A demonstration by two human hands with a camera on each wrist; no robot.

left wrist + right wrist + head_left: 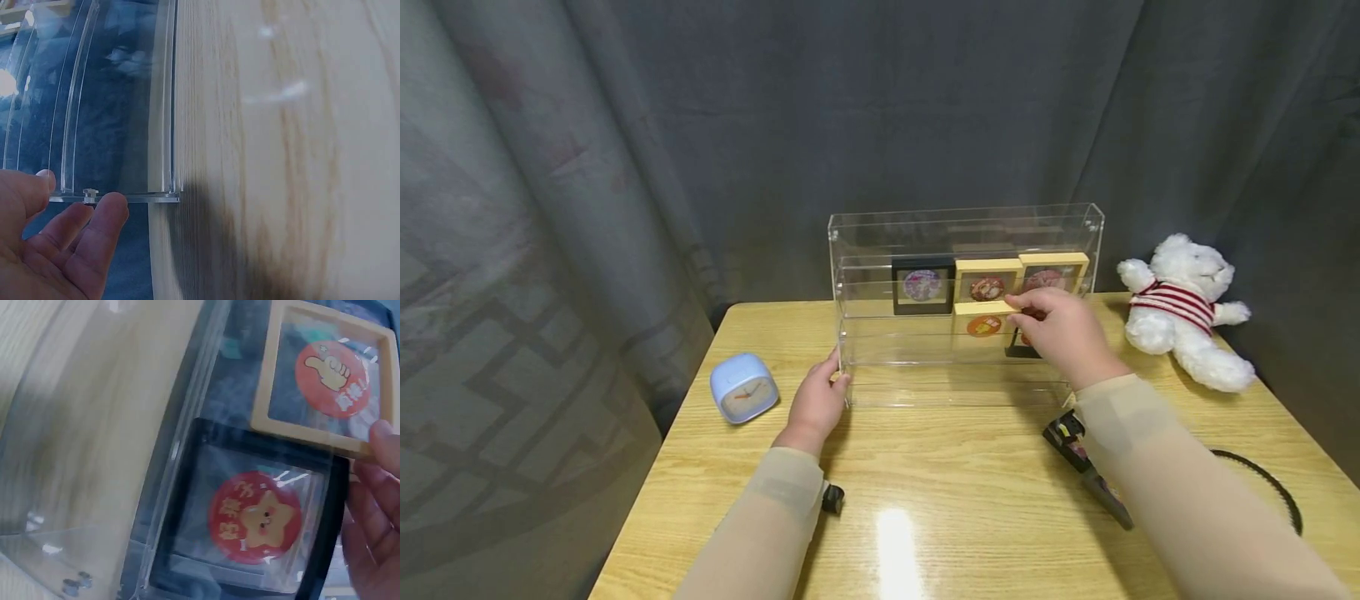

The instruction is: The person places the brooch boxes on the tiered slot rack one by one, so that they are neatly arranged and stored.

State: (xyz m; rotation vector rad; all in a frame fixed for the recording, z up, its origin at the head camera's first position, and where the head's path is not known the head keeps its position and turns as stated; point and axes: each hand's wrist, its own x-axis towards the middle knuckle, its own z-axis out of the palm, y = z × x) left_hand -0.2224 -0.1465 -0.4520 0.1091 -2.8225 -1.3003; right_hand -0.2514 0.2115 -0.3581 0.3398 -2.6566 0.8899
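A clear acrylic display rack (917, 398) stands on the table with framed badges on its shelves. My left hand (817, 403) grips the rack's left side panel, thumb and fingers at its edge in the left wrist view. My right hand (1062, 332) pinches a corner of a pale yellow frame (261, 394) holding an orange-red thumbs-up badge (332, 379). This frame sits in the middle row, beside a black frame (187, 469) with a red star badge (255, 517) that my right hand partly hides in the head view.
Above are a black frame (923, 286) and two yellow frames (988, 265). A blue clock (743, 387) stands left; a white plush bear (1187, 312) sits right. Dark frames (1105, 497) and a black band (1262, 477) lie near my right sleeve. A grey curtain (880, 108) hangs behind.
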